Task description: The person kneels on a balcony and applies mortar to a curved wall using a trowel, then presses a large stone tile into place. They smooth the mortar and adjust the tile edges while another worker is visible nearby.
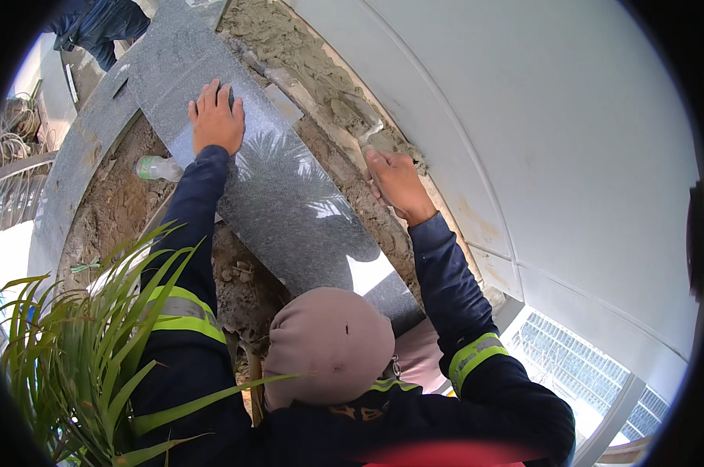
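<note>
My left hand lies flat with fingers spread on a polished grey stone slab, which reflects palm leaves. On the right, my right hand is closed round the handle of a small trowel, mostly hidden by the fingers. Its shiny blade touches the wet grey mortar along the foot of the pale wall. A small flat offcut lies at the slab's right edge, between slab and mortar.
The pale panel wall closes off the right side. A clear plastic bottle lies on soil left of the slab. Long-leafed plants crowd my left arm. Another person's dark-clothed legs show at top left. Curved grey stone edges the soil.
</note>
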`<state>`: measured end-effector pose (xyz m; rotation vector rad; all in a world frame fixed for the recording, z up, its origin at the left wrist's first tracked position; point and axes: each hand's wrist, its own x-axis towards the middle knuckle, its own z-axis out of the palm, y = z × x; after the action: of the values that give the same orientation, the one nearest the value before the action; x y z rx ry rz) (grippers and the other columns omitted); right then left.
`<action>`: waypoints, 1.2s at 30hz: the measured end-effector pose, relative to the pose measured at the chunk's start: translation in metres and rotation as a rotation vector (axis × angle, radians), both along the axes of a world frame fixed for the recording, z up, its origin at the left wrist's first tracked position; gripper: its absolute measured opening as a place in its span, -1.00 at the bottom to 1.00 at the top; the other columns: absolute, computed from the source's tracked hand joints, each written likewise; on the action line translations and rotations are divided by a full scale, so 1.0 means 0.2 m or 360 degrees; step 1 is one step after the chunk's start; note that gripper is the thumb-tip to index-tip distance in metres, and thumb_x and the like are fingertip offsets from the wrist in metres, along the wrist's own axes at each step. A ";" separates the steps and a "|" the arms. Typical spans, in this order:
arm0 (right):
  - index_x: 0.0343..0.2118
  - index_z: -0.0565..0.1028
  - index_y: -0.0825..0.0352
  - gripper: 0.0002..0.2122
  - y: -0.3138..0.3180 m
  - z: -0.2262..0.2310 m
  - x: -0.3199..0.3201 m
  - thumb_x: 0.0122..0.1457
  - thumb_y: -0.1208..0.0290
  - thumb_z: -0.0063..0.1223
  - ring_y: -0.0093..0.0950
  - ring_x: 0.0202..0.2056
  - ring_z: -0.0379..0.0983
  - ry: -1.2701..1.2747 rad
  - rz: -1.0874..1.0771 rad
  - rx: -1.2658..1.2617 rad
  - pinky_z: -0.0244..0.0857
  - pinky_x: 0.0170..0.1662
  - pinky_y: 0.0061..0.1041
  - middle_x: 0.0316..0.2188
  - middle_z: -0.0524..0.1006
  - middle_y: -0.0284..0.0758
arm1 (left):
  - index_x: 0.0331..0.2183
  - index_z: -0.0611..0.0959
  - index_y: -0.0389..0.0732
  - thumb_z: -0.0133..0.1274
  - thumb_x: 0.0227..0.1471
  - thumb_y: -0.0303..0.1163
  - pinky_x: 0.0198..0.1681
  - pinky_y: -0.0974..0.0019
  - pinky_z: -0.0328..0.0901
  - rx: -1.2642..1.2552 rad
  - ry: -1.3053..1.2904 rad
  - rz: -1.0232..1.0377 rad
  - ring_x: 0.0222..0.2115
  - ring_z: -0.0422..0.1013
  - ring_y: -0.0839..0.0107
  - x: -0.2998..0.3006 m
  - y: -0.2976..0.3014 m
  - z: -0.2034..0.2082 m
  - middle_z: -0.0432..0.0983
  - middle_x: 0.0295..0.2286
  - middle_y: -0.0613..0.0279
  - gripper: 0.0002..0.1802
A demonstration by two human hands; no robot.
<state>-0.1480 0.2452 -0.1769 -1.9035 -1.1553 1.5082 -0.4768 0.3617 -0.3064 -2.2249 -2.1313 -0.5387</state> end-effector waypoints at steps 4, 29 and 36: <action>-0.39 0.51 0.52 -0.58 0.03 -0.09 0.02 0.38 0.15 0.02 -0.29 -0.56 0.44 -0.0519 0.0202 0.0486 0.35 -0.30 -0.20 -0.62 0.50 -0.17 | 0.22 0.45 -0.07 -0.07 0.36 -0.09 0.42 -0.16 -0.08 0.0028 0.0019 -0.0010 0.37 0.08 0.13 0.00 0.00 -0.02 0.24 0.31 0.17 -0.50; -0.42 0.52 0.47 -0.61 -0.34 0.10 0.50 0.39 0.18 0.03 -0.42 -0.65 0.36 -0.0404 0.0056 -0.0151 0.29 -0.54 -0.36 -0.61 0.50 -0.24 | 0.22 0.45 -0.04 -0.08 0.35 -0.06 0.41 -0.19 -0.08 0.0055 0.0071 -0.0031 0.36 0.10 0.12 -0.02 0.01 -0.05 0.25 0.30 0.17 -0.49; -0.07 0.48 0.46 -0.69 -0.63 -0.11 0.60 0.34 0.27 0.06 0.15 -0.31 0.55 -0.1209 0.0341 0.0469 0.41 -0.22 0.05 -0.40 0.60 0.11 | 0.25 0.42 -0.02 -0.13 0.37 -0.05 0.42 -0.17 -0.08 0.0051 0.0107 -0.0033 0.37 0.09 0.12 -0.04 0.02 -0.07 0.23 0.32 0.17 -0.48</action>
<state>-0.0284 0.1192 -0.1980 -2.2436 -1.8249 0.6175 -0.4852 0.3666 -0.3208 -2.2176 -2.0552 -0.4883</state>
